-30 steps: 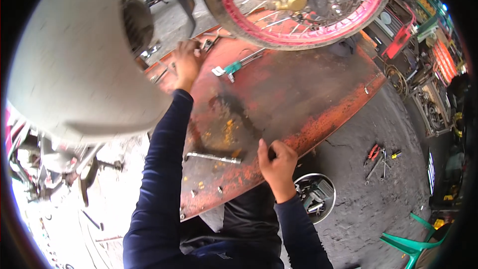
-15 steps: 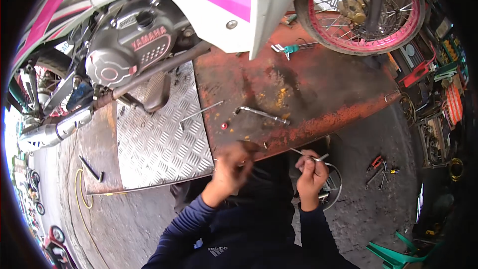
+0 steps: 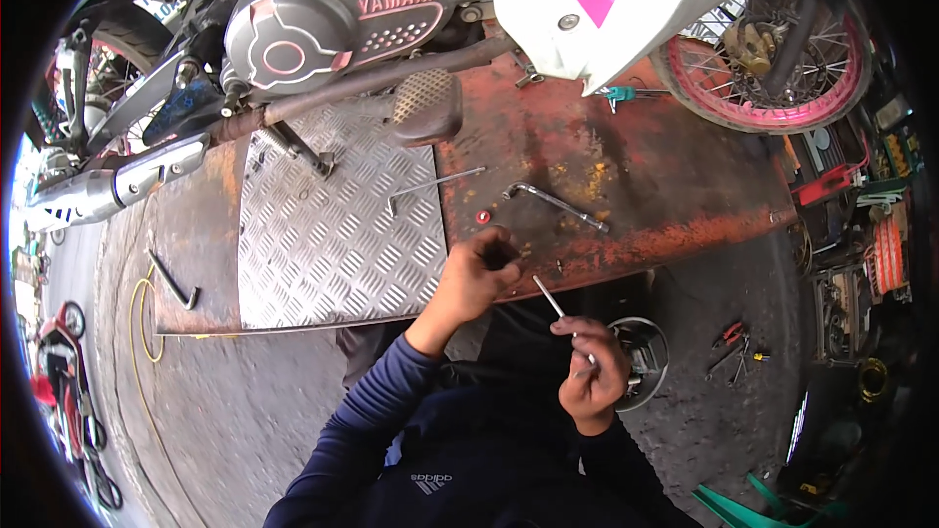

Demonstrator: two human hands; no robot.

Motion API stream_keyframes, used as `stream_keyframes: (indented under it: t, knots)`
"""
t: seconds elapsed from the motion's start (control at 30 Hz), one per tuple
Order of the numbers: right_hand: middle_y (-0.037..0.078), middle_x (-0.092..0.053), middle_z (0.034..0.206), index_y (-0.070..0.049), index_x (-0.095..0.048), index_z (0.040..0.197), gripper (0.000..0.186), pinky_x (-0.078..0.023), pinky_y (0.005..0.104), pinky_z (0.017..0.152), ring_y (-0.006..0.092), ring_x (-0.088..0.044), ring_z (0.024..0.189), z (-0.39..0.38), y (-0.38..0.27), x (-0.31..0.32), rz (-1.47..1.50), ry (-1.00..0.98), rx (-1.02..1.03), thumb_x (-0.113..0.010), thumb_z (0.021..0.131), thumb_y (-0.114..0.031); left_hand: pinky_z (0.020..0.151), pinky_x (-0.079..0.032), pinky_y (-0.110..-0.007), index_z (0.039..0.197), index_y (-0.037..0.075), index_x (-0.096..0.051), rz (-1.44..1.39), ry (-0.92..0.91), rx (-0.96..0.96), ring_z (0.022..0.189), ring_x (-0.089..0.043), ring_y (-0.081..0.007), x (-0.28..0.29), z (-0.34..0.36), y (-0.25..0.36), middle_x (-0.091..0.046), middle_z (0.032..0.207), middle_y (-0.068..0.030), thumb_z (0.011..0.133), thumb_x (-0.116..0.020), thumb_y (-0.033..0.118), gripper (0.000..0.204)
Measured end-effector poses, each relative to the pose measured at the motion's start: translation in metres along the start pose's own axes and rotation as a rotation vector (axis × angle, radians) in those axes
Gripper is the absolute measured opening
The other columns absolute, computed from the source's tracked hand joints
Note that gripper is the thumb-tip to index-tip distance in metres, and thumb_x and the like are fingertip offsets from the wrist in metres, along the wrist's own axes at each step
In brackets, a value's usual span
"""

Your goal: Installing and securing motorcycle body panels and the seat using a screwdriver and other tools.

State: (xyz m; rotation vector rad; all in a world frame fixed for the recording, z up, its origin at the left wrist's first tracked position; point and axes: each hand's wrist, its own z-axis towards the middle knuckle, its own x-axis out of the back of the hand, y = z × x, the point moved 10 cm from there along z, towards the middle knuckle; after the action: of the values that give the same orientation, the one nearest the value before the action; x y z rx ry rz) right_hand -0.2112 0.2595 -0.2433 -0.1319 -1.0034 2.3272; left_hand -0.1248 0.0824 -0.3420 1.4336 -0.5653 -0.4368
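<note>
My left hand (image 3: 479, 274) is over the front edge of the rusty red work platform (image 3: 685, 196), fingers curled; whatever it may hold is too small or hidden to make out. My right hand (image 3: 594, 372), lower and to the right, grips a thin metal rod tool (image 3: 551, 298), its tip angled up toward my left hand. Just above my left hand lie a small red piece (image 3: 483, 216) and an L-shaped socket wrench (image 3: 558, 206). A slim L-shaped tool (image 3: 435, 179) crosses the edge of the silver tread plate (image 3: 323, 284).
A white-pink motorcycle (image 3: 284, 49) spans the top, its front wheel (image 3: 683, 108) at right. A metal bowl (image 3: 651, 344), pliers (image 3: 727, 335) and a green plastic item (image 3: 719, 504) are low right. Tool trays (image 3: 836, 313) line the right; parked motorbikes (image 3: 68, 372) stand far left.
My left hand came down from the platform's back edge and has risen slightly since. My right hand took hold of the rod. The view swung to show more of the motorcycle.
</note>
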Motion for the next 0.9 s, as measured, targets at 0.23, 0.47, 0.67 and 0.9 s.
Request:
stream_keyframes:
  t: [0.23, 0.47, 0.67, 0.9]
  knots:
    - [0.025, -0.064, 0.098, 0.005, -0.051, 0.106, 0.022, -0.058, 0.045, 0.072, 0.0381, -0.067, 0.087, -0.009, -0.022, -0.019, 0.08, -0.119, 0.191, -0.052, 0.098, -0.016, 0.071, -0.054, -0.031, 0.107, -0.003, -0.062, -1.261, -0.132, 0.413, 0.076, -0.063, -0.0145, -0.028, -0.061, -0.015, -0.065, 0.093, -0.0081, 0.094, -0.061, 0.016, 0.022]
    - [0.024, -0.064, 0.099, 0.005, -0.048, 0.107, 0.017, -0.059, 0.044, 0.073, 0.0359, -0.068, 0.088, -0.009, -0.022, -0.022, 0.069, -0.062, 0.107, -0.047, 0.1, -0.011, 0.069, -0.057, -0.032, 0.104, 0.003, -0.062, -1.358, -0.1, 0.361, 0.073, -0.063, -0.0149, -0.026, -0.074, -0.013, -0.065, 0.096, -0.0117, 0.095, -0.059, 0.019, 0.019]
    - [0.025, -0.062, 0.096, 0.003, -0.045, 0.107, 0.014, -0.054, 0.0406, 0.082, 0.0297, -0.066, 0.084, 0.003, -0.016, -0.019, 0.078, 0.033, -0.031, -0.044, 0.1, -0.009, 0.074, -0.061, -0.032, 0.105, 0.002, -0.062, -1.349, 0.009, 0.321, 0.08, -0.064, -0.0154, -0.018, -0.071, -0.002, -0.065, 0.099, -0.0115, 0.095, -0.06, 0.017, 0.018]
    - [0.018, -0.069, 0.091, 0.004, -0.059, 0.102, 0.012, -0.055, 0.0318, 0.072, 0.0267, -0.07, 0.083, 0.099, -0.073, -0.022, -0.156, -0.109, -0.071, -0.054, 0.094, -0.003, 0.067, -0.057, -0.029, 0.1, 0.004, -0.064, -1.281, 0.22, 0.241, 0.074, -0.061, -0.0141, 0.033, -0.053, 0.091, -0.064, 0.091, -0.0075, 0.093, -0.064, 0.021, 0.019]
